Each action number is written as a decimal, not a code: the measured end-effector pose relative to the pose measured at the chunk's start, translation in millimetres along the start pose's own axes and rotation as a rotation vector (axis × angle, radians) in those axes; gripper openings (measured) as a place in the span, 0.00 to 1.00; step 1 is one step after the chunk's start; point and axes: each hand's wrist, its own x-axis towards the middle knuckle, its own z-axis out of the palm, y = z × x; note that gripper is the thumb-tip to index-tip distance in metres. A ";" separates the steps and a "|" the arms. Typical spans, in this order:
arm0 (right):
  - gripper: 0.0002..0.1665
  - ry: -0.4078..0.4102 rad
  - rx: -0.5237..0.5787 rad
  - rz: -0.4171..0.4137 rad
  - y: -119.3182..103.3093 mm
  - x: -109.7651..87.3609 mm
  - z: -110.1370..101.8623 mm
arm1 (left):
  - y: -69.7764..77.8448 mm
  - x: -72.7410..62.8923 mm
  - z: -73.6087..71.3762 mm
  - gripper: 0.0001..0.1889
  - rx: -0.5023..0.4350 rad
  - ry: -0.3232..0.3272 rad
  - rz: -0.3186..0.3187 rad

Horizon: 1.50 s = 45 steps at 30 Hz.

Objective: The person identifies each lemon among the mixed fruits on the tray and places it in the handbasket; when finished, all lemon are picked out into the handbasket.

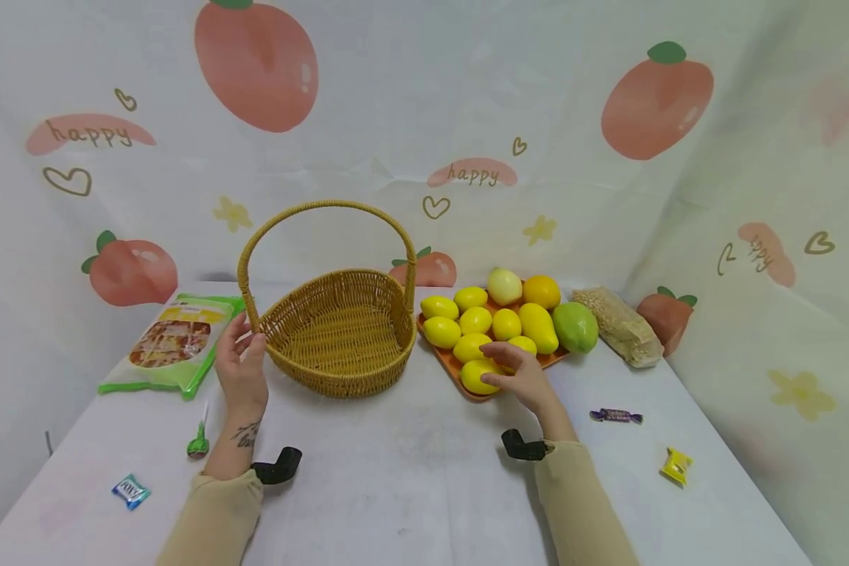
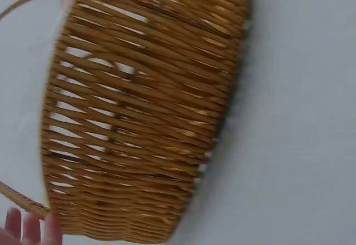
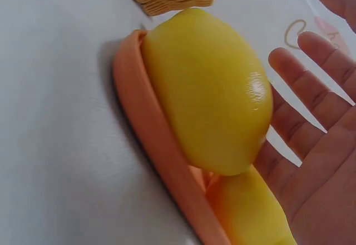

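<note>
by the wicker basket [image 1: 347, 385], at its handle's [image 1: 250, 303] l. base, your l. hand [image 1: 243, 377] is loosely open w/ nothing gripped; can't tell if fingertips touch. your r. hand [image 1: 527, 381], fingers spread & also holding nothing, is just beside the front lemon [image 1: 472, 377] on the orange tray [image 1: 447, 366], r. of the basket.

Open tabletop [image 1: 396, 487] before the basket [image 1: 350, 384], handle [image 1: 328, 204] arching overhead, lemons [image 1: 442, 332] crowding the tray [image 1: 446, 362]
</note>
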 end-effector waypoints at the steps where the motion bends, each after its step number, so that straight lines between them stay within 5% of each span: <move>1: 0.26 0.002 0.002 0.003 5.5 1.3 0.5 | -2.3 0.5 0.7 0.24 0.031 0.008 -0.014; 9: 0.29 0.034 -0.020 0.014 43.4 9.6 9.7 | -21.9 3.7 -3.0 0.36 0.149 -0.132 -0.194; 19: 0.31 0.046 -0.030 0.120 45.2 8.7 20.3 | -32.2 3.2 -5.5 0.42 0.171 -0.208 -0.173; 30: 0.35 0.058 -0.110 0.102 48.1 10.6 25.1 | -37.1 4.0 -4.6 0.44 0.134 -0.212 -0.200; 37: 0.35 0.101 0.056 0.232 43.0 11.6 24.3 | -36.1 3.6 -7.3 0.44 0.121 -0.206 -0.210; 45: 0.33 0.116 0.342 0.151 19.3 12.5 34.1 | -37.2 4.6 -5.6 0.44 0.100 -0.211 -0.231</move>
